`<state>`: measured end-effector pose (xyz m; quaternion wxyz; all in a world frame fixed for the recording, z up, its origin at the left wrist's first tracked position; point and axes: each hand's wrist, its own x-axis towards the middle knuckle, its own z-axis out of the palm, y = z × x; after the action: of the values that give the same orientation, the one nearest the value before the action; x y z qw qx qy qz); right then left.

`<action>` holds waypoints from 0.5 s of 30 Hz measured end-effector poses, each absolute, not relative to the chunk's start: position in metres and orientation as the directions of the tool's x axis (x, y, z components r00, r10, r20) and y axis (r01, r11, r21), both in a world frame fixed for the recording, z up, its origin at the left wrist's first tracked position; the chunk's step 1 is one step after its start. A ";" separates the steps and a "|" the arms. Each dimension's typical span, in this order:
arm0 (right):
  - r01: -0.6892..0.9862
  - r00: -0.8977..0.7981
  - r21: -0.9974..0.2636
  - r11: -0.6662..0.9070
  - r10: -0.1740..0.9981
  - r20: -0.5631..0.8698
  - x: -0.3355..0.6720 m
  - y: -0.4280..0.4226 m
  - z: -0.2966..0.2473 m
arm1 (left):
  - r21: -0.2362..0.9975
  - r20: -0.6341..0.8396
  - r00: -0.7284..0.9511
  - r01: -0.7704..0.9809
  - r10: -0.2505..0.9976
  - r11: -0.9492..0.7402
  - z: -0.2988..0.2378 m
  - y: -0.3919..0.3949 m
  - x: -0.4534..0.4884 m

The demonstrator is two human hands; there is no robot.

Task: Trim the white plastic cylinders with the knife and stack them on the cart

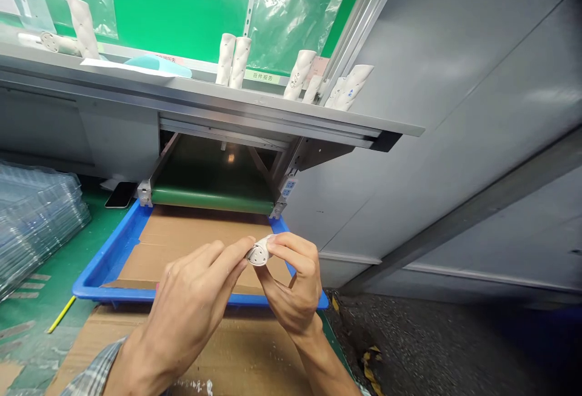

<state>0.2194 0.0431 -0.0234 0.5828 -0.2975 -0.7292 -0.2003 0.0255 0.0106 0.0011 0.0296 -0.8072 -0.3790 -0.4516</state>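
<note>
A small white cylindrical piece (258, 255) with tiny holes in its round end is held between my hands, its holed end facing me. My right hand (293, 278) pinches it from the right, thumb below and fingers on top. From the left, the fingertips of my left hand (195, 299) close on its edge. Both hands are above the front part of a blue tray (113, 294) lined with a cardboard sheet (182, 247). The far end of the piece is hidden behind the fingers.
A green conveyor belt (209, 177) ends over the tray. White textured tubes (239, 62) stand along the metal shelf (204, 96). At left are stacked clear plastic trays (40, 220), a phone (120, 194) and a yellow stick (61, 315). More cardboard (245, 353) lies in front.
</note>
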 end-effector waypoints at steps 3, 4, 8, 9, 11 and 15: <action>0.661 -0.135 -0.070 0.747 0.210 0.968 0.219 0.043 -0.024 | 0.279 0.754 0.312 0.644 0.578 -0.712 0.001 0.011 0.025; 0.656 -0.138 -0.075 0.751 0.217 0.966 0.219 0.043 -0.024 | 0.269 0.756 0.316 0.649 0.573 -0.712 0.001 0.012 0.024; 0.613 -0.137 -0.129 0.779 0.266 0.954 0.218 0.043 -0.025 | 0.212 0.784 0.298 0.696 0.545 -0.686 0.000 0.014 0.022; 0.602 -0.130 -0.150 0.785 0.282 0.951 0.218 0.042 -0.025 | 0.216 0.792 0.285 0.698 0.540 -0.683 0.000 0.014 0.022; 0.585 -0.117 -0.184 0.790 0.307 0.944 0.218 0.042 -0.026 | 0.251 0.798 0.257 0.681 0.545 -0.688 0.000 0.014 0.022; 0.575 -0.107 -0.207 0.792 0.324 0.940 0.218 0.042 -0.027 | 0.292 0.786 0.238 0.670 0.571 -0.682 0.000 0.016 0.022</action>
<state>0.2181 0.0415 -0.0269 0.5947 -0.3050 -0.7363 -0.1056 0.0217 0.0162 0.0000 0.0527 -0.7850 -0.3952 -0.4742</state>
